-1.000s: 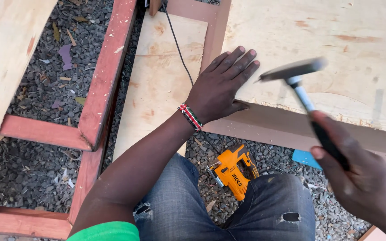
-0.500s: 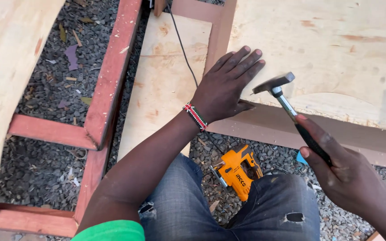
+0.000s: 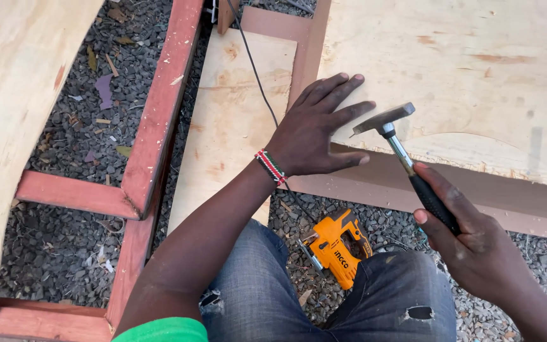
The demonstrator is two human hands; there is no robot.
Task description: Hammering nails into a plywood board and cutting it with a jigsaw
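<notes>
Head view, looking down past denim knees. Left hand [image 3: 314, 130] lies flat, fingers spread, palm down on the near left corner of the plywood sheet [image 3: 476, 76], thumb along the sheet's rough front edge; a beaded wristband [image 3: 270, 166] sits on the wrist. Right hand [image 3: 470, 237] is closed around the black grip of the hammer [image 3: 390, 130], holding it low on the handle. The hammer head is just right of the left fingertips, at the sheet's front edge; contact with the wood cannot be told. A small nail tip seems to stick out by the head's left end, too small to be sure. The sheet lies on a reddish wooden frame [image 3: 159, 120], with a brown rail under the sheet's edge. A narrower plywood strip [image 3: 235, 120] lies left of the hand, a black cord [image 3: 257, 76] running across it. An orange jigsaw [image 3: 337, 248] lies on the gravel [image 3: 64, 247] between the knees, below the left wrist. Another pale plywood panel [image 3: 14, 95] fills the far left.
</notes>
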